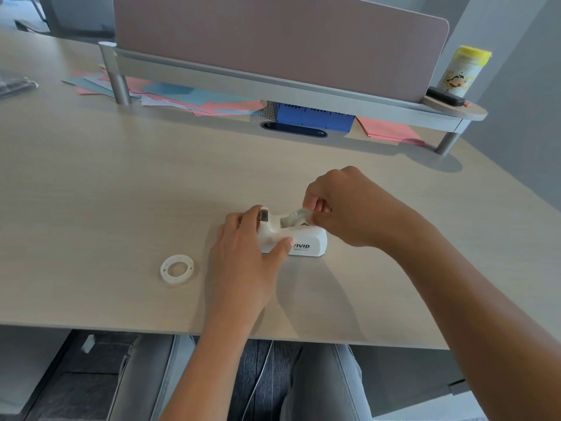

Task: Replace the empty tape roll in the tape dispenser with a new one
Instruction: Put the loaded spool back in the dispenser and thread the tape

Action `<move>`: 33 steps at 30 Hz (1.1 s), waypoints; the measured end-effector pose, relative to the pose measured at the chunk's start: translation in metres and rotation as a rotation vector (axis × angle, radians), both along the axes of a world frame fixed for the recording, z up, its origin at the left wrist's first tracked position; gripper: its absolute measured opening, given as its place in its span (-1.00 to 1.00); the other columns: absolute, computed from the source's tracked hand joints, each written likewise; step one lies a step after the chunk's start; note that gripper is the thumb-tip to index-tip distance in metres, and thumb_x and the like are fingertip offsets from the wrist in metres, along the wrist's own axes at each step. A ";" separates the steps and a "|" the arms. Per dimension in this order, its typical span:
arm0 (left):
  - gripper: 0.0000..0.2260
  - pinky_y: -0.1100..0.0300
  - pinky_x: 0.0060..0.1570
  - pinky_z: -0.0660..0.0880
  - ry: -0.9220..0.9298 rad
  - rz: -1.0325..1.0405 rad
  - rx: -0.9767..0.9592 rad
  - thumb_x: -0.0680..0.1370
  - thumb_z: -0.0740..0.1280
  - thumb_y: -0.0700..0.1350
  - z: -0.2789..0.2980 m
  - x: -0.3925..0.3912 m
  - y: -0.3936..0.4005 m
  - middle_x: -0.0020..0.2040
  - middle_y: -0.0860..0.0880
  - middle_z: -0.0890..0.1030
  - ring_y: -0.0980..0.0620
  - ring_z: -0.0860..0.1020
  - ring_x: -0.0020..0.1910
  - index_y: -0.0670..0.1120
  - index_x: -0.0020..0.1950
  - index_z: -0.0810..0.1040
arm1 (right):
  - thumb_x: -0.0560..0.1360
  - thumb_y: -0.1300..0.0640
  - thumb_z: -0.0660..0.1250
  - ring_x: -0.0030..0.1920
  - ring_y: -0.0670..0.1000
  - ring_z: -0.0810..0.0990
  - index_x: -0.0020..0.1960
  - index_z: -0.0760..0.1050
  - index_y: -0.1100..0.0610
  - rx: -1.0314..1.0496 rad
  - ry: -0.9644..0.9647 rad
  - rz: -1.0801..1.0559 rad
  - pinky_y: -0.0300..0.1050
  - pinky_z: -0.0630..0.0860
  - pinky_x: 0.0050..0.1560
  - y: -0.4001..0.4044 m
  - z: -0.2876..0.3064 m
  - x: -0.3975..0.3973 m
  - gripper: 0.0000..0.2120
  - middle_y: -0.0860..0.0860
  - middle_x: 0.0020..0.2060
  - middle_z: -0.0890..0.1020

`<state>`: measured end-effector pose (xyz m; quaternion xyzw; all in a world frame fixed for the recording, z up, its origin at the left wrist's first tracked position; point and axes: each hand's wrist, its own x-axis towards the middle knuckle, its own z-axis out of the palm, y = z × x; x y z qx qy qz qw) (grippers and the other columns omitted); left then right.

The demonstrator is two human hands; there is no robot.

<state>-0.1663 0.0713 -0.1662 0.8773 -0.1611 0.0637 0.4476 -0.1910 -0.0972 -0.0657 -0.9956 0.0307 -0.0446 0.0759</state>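
Note:
A white tape dispenser [306, 242] with dark lettering sits on the pale wooden desk [121, 192]. My left hand [243, 253] grips its cutter end, thumb pressed on the front side. My right hand [337, 205] pinches a clear tape roll [299, 216] that sits in the dispenser's well; the fingers hide most of the roll. A second, white ring-shaped tape roll [177, 269] lies flat on the desk, left of the dispenser and apart from both hands.
Pink and blue paper sheets [194, 100] lie under a raised shelf [273, 83] at the back, next to a blue box [312, 117]. A yellow-lidded canister [464, 71] stands on the shelf's right end. The desk's front edge runs just above my knees.

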 end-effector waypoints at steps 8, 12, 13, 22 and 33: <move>-0.29 -0.02 0.27 0.48 0.005 0.029 -0.035 0.47 0.49 0.13 0.007 -0.007 0.000 0.40 0.04 0.46 -0.03 0.43 0.40 0.07 0.56 0.30 | 0.49 0.13 0.54 -0.32 -0.25 0.57 0.03 0.74 0.02 0.448 -0.161 -0.075 -0.48 0.42 -0.28 -0.015 -0.027 -0.011 -0.88 -0.16 -0.19 0.69; -0.58 0.11 0.29 0.43 -0.195 0.044 -0.180 0.48 0.49 -0.07 0.019 -0.012 -0.003 0.25 0.01 0.58 -0.01 0.48 0.30 -0.07 0.33 0.59 | 0.44 0.03 0.59 -0.34 -0.17 0.56 -0.12 0.72 0.04 0.590 -0.294 -0.155 -0.42 0.45 -0.29 -0.014 -0.045 -0.016 -0.89 -0.08 -0.21 0.71; -0.65 0.01 0.27 0.46 -0.238 0.043 -0.159 0.48 0.47 -0.08 0.022 -0.012 -0.005 0.17 0.00 0.63 -0.03 0.51 0.24 -0.08 0.26 0.64 | 0.44 0.04 0.59 -0.36 -0.17 0.55 -0.13 0.72 0.06 0.626 -0.312 -0.153 -0.42 0.44 -0.30 -0.015 -0.048 -0.017 -0.89 -0.06 -0.23 0.72; -0.83 -0.11 0.21 0.45 -0.237 0.076 0.211 0.52 0.42 0.00 0.041 -0.001 -0.030 -0.08 0.05 0.75 -0.12 0.56 0.11 0.04 0.06 0.76 | 0.49 0.11 0.57 -0.28 -0.15 0.56 -0.06 0.72 0.12 0.801 -0.360 -0.068 -0.42 0.46 -0.22 -0.021 -0.063 -0.020 -0.91 -0.01 -0.18 0.69; -0.84 -0.06 0.15 0.57 -0.155 0.092 0.039 0.50 0.45 -0.10 0.047 -0.006 -0.037 -0.02 0.04 0.78 -0.03 0.69 0.04 0.01 0.05 0.77 | 0.50 0.09 0.56 -0.23 -0.13 0.60 -0.07 0.71 0.10 0.805 -0.395 -0.063 -0.44 0.46 -0.20 -0.023 -0.070 -0.017 -0.91 0.00 -0.15 0.70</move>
